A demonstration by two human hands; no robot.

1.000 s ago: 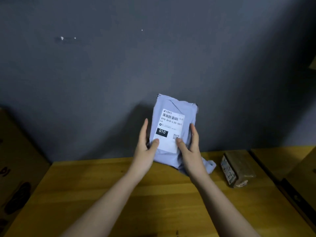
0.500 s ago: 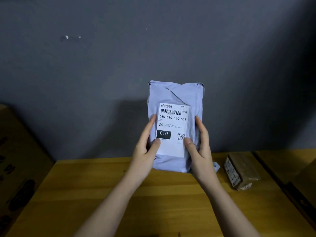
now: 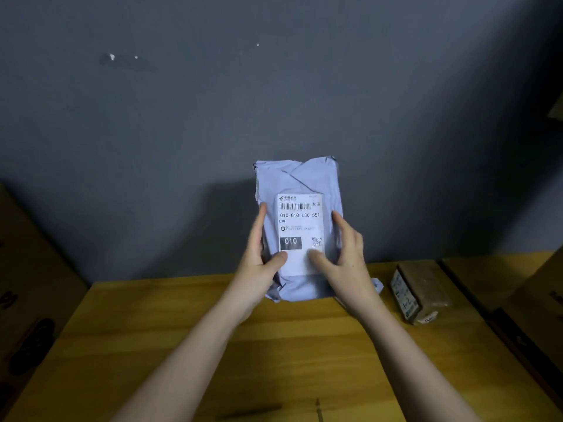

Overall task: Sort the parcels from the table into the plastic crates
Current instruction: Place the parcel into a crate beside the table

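A pale grey plastic mailer parcel [image 3: 300, 181] is held upright above the far side of the wooden table [image 3: 274, 345], its white label facing me with "010" on a black block. My left hand [image 3: 259, 263] grips its left edge, thumb on the label's lower corner. My right hand [image 3: 344, 257] grips its right edge, thumb pressed on the label's bottom. A small brown taped parcel [image 3: 422, 292] lies on the table to the right. No plastic crate is in view.
A dark grey wall stands right behind the table. A cardboard box [image 3: 33, 300] with dark prints sits at the left edge. Another cardboard box [image 3: 536, 306] fills the right edge, next to the brown parcel.
The mailer has been raised and turned more upright, with the label squarer to me. Both hands shifted slightly along its sides and kept their hold.
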